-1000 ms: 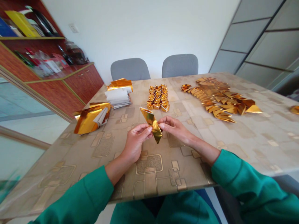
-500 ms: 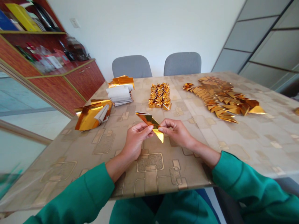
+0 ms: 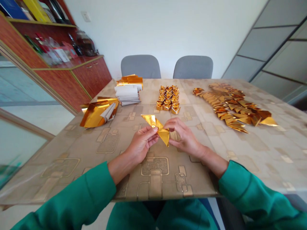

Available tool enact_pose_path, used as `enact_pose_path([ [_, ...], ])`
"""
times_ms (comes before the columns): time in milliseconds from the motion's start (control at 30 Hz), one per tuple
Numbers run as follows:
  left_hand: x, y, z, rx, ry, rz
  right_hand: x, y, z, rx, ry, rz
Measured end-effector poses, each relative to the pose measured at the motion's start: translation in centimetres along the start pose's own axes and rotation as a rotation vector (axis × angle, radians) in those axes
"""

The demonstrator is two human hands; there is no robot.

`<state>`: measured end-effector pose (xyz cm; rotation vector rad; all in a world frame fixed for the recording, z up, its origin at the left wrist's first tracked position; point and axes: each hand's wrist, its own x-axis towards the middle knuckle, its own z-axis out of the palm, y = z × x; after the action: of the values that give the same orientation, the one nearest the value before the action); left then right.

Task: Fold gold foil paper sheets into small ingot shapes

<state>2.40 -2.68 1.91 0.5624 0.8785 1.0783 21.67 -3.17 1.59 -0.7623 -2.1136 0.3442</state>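
The left hand (image 3: 141,143) pinches a folded gold-foil strip (image 3: 156,127) while the right hand (image 3: 185,137) grips its other end, the strip's long axis slanting from upper left to a lower-right point, near the rows of folded gold-foil ingots (image 3: 168,98) on the table (image 3: 72,163).

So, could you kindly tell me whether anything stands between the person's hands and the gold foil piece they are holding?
Nothing visible does: the left hand and the right hand both touch the folded gold foil piece directly, one from each side, with nothing between them and it.
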Motion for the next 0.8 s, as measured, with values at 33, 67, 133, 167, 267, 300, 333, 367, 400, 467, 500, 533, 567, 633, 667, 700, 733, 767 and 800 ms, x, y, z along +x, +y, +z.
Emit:
enact_pose_path([
  [33,-0.2,-0.1,0.0,0.017,-0.010,-0.008,0.0,-0.1,0.0,-0.009,0.003,-0.022],
  [67,-0.3,-0.2,0.0,0.035,-0.022,-0.012,0.1,-0.1,-0.1,-0.013,0.006,-0.042],
  [133,-0.4,-0.4,0.0,0.066,-0.043,-0.017,0.1,0.1,-0.4,-0.016,0.004,-0.084],
  [167,-0.5,-0.4,-0.1,0.077,-0.049,-0.020,0.1,0.2,-0.6,-0.024,0.000,-0.109],
  [267,-0.4,-0.4,-0.3,0.090,-0.059,-0.024,0.1,0.4,-1.3,-0.090,-0.014,-0.171],
  [300,-0.4,-0.5,-0.3,0.092,-0.063,-0.023,0.1,0.4,-1.4,-0.116,-0.021,-0.182],
  [333,-0.4,-0.5,-0.3,0.094,-0.065,-0.022,0.1,0.4,-1.6,-0.134,-0.031,-0.189],
  [367,-0.4,-0.6,-0.3,0.100,-0.064,-0.022,0.2,0.3,-1.6,-0.137,-0.044,-0.187],
  [400,-0.4,-0.6,-0.3,0.109,-0.061,-0.023,0.2,0.2,-1.6,-0.121,-0.056,-0.175],
  [467,-0.5,-0.7,-0.2,0.128,-0.060,-0.024,0.3,0.0,-1.4,-0.043,-0.061,-0.110],
  [500,-0.6,-0.8,-0.2,0.135,-0.065,-0.024,0.3,-0.2,-1.3,0.015,-0.050,-0.062],
  [533,-0.6,-0.8,-0.1,0.137,-0.071,-0.023,0.3,-0.3,-1.1,0.074,-0.031,-0.010],
  [567,-0.7,-0.8,-0.1,0.135,-0.078,-0.022,0.2,-0.4,-0.9,0.123,-0.012,0.041],
  [633,-0.7,-0.8,-0.1,0.123,-0.083,-0.023,0.2,-0.5,-0.7,0.168,0.015,0.093],
  [667,-0.6,-0.7,-0.1,0.112,-0.078,-0.026,0.2,-0.5,-0.7,0.156,0.014,0.083],
  [700,-0.6,-0.6,-0.1,0.097,-0.070,-0.031,0.2,-0.5,-0.7,0.117,0.003,0.048],
  [733,-0.5,-0.5,-0.1,0.080,-0.060,-0.038,0.2,-0.4,-0.9,0.061,-0.009,-0.001],
  [767,-0.4,-0.4,-0.1,0.064,-0.051,-0.046,0.2,-0.3,-1.0,-0.003,-0.017,-0.051],
  [800,-0.3,-0.2,-0.2,0.051,-0.044,-0.054,0.3,-0.2,-1.2,-0.065,-0.019,-0.095],
])
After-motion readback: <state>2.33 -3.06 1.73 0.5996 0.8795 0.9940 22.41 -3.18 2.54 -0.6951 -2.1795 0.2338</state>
